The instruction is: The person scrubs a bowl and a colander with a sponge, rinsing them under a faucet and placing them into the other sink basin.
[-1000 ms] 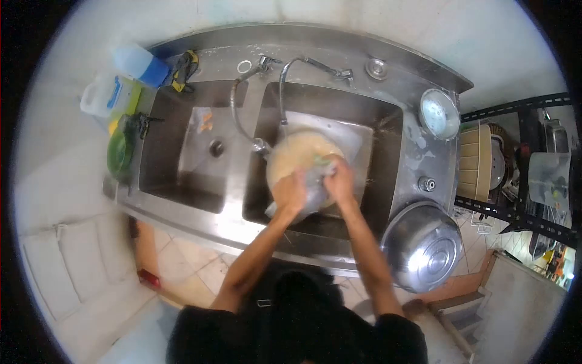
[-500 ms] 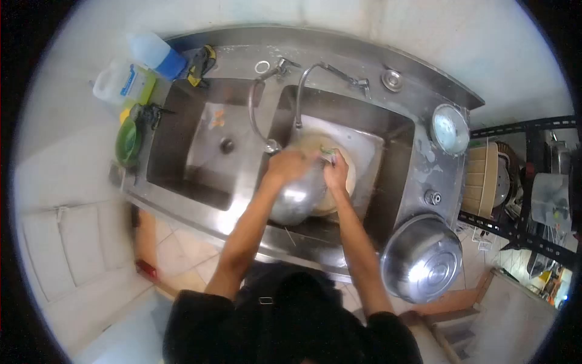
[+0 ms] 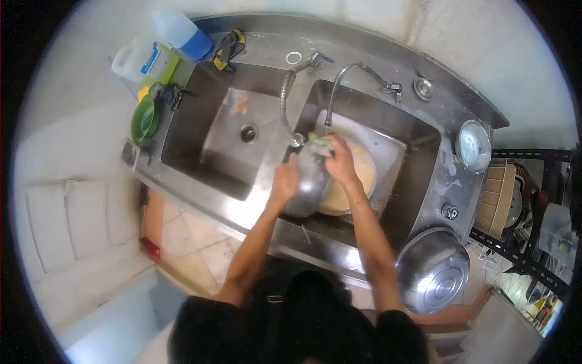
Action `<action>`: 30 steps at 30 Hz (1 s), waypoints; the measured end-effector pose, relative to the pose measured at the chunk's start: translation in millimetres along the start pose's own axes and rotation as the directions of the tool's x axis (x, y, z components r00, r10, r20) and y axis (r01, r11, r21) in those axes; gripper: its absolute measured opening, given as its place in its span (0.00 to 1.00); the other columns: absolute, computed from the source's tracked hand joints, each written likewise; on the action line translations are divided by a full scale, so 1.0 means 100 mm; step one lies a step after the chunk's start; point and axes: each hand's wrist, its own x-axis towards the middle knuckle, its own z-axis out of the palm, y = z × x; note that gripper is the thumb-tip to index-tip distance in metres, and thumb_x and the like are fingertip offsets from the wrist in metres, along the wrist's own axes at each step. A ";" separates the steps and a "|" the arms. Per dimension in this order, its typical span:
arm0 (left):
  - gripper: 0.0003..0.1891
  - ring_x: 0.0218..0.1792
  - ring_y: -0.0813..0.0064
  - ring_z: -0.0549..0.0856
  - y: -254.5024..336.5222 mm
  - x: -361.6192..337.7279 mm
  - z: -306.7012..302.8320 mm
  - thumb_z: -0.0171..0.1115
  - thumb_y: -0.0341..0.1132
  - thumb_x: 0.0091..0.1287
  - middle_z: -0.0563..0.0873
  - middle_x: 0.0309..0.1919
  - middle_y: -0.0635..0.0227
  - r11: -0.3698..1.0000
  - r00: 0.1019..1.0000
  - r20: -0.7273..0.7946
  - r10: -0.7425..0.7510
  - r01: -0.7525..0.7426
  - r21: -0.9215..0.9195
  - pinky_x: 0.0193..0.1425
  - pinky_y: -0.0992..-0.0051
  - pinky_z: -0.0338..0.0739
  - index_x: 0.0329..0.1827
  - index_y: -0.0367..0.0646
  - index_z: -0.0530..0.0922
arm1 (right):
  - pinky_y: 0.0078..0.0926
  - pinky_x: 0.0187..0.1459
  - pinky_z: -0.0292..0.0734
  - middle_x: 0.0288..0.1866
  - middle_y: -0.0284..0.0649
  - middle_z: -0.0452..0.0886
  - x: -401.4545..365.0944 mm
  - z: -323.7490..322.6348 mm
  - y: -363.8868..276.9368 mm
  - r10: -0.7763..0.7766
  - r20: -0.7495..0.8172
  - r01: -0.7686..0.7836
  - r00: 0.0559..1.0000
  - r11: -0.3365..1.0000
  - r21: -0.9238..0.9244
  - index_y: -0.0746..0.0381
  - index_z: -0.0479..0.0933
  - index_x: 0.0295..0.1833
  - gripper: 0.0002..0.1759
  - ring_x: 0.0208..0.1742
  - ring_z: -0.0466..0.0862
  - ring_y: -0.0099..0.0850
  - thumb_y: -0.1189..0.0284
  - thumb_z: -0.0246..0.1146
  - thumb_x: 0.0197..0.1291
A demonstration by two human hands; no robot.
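Note:
A shiny metal bowl (image 3: pixel 311 185) is tilted over the right sink basin, its outline partly blurred. My left hand (image 3: pixel 286 179) grips its left edge, thumb upward and fingers closed. Pinched in my right hand (image 3: pixel 341 161) is a green scrub pad (image 3: pixel 319 141), right at the bowl's upper rim. Behind the bowl and under my right wrist, a round vessel with tan contents (image 3: pixel 359 182) sits in the basin, partly hidden by the bowl and my arm. One flexible faucet (image 3: pixel 330 112) hangs above the basin; another faucet (image 3: pixel 284 103) ends close to the bowl.
The left basin (image 3: pixel 227 133) has orange scraps near its drain. Blue and yellow-green liquid jugs (image 3: pixel 188 39), a green bowl (image 3: pixel 145 118) and dark gloves (image 3: pixel 229 50) stand at the left. A large upturned metal basin (image 3: pixel 433 270) and a small bowl (image 3: pixel 473 147) lie at the right.
My right hand has shifted up and left relative to the bowl, bringing the green pad to its upper rim. My left hand has moved down along the bowl's left side. The view has shifted.

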 end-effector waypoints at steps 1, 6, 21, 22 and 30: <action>0.38 0.38 0.35 0.78 0.11 0.05 -0.01 0.28 0.56 0.76 0.80 0.30 0.35 1.000 0.999 0.051 0.002 -0.002 -0.011 0.46 0.51 0.70 0.32 0.27 0.78 | 0.34 0.53 0.74 0.46 0.48 0.81 -0.01 -0.03 -0.18 -0.005 0.000 0.005 1.000 1.000 -0.004 0.64 0.75 0.52 0.23 0.51 0.80 0.45 0.86 0.54 0.47; 0.43 0.54 0.37 0.76 0.19 0.14 -0.08 0.20 0.60 0.74 0.79 0.44 0.32 0.997 0.959 0.284 0.014 0.006 -0.071 0.60 0.53 0.65 0.44 0.29 0.79 | 0.41 0.53 0.74 0.48 0.48 0.80 -0.12 -0.07 -0.03 -0.091 -0.021 0.090 0.996 0.995 -0.039 0.62 0.77 0.48 0.19 0.52 0.78 0.51 0.82 0.61 0.47; 0.43 0.50 0.59 0.81 0.26 0.44 -0.36 0.39 0.72 0.65 0.83 0.51 0.51 0.982 0.733 0.671 -0.111 -0.022 0.187 0.55 0.62 0.73 0.54 0.37 0.80 | 0.45 0.58 0.68 0.49 0.56 0.78 -0.20 0.14 0.40 0.298 -0.145 -0.307 0.943 0.951 -0.038 0.65 0.74 0.54 0.18 0.54 0.74 0.55 0.74 0.56 0.57; 0.41 0.51 0.60 0.81 0.08 0.20 -0.38 0.41 0.69 0.67 0.83 0.51 0.52 0.998 0.844 0.536 -0.029 -0.007 0.064 0.56 0.62 0.73 0.55 0.37 0.79 | 0.45 0.59 0.67 0.50 0.56 0.78 -0.16 0.19 0.48 0.322 -0.183 -0.343 0.929 0.934 -0.097 0.65 0.73 0.56 0.20 0.55 0.74 0.55 0.73 0.55 0.57; 0.22 0.48 0.61 0.81 -0.61 -0.29 -0.08 0.47 0.46 0.73 0.84 0.46 0.54 0.924 0.987 -0.091 -0.131 0.088 -0.372 0.55 0.65 0.71 0.51 0.34 0.79 | 0.47 0.61 0.65 0.49 0.56 0.78 -0.09 0.34 0.45 0.489 -0.203 -0.485 0.849 0.872 0.072 0.65 0.75 0.55 0.20 0.57 0.72 0.56 0.76 0.56 0.54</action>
